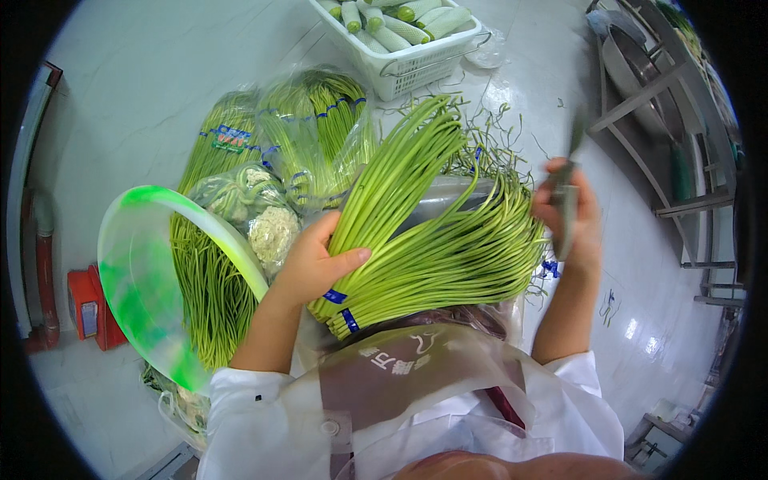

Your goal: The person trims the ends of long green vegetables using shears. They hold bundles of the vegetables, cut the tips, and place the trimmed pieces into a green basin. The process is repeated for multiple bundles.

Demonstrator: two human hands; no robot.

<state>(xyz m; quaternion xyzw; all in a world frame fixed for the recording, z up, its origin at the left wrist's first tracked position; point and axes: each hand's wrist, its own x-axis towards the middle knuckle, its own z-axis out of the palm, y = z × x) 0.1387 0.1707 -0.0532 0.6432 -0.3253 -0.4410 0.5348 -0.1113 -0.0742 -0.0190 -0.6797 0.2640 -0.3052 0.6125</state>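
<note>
My left hand [318,255] is closed around the lower end of a bunch of garlic scapes [396,174], just above its blue band. More banded scapes [444,258] fan out beneath it towards the right, over my lap. My right hand [567,210], raised beside their curled tips, grips a knife [570,180] that is blurred, its blade pointing up and away. Thin trimmed tips [492,138] lie in a tangle beyond the bunches. To the left of my left hand, a green and white plastic basin [144,282] stands tilted, with cut scapes [210,288] in it.
Bagged scapes [324,132] and bagged cauliflower [273,234] lie beyond my left hand. A white basket [414,75] of net-wrapped vegetables [396,30] stands at the top. A metal rack [636,99] with a metal bowl [642,78] is at the right, a red box [96,306] at the left.
</note>
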